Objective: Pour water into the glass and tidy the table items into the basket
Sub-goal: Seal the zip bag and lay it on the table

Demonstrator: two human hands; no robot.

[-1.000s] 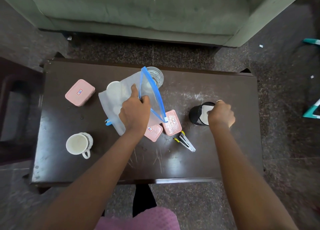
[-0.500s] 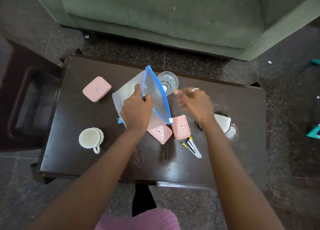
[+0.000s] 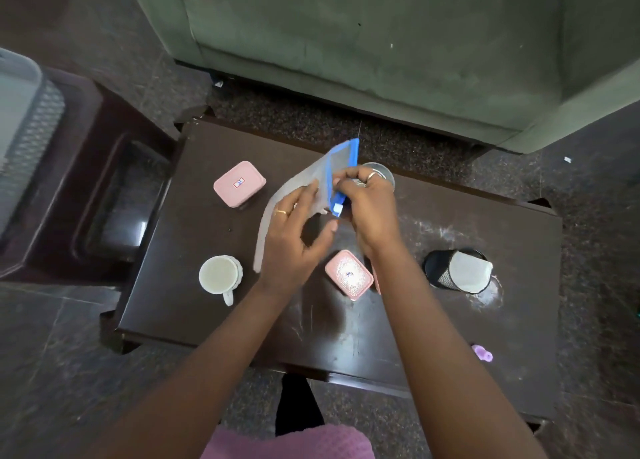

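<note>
Frosted plastic pouch point(image 3: 294, 195) with blue zip edge: left hand point(image 3: 294, 240) and right hand point(image 3: 369, 204) both grip it above the dark glossy counter point(image 3: 450, 320).

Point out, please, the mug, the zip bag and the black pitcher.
mug point(image 3: 220, 273): head view, on its pale inside.
zip bag point(image 3: 341, 156): head view, on its blue zip edge.
black pitcher point(image 3: 437, 265): head view, on its dark wall.
</note>
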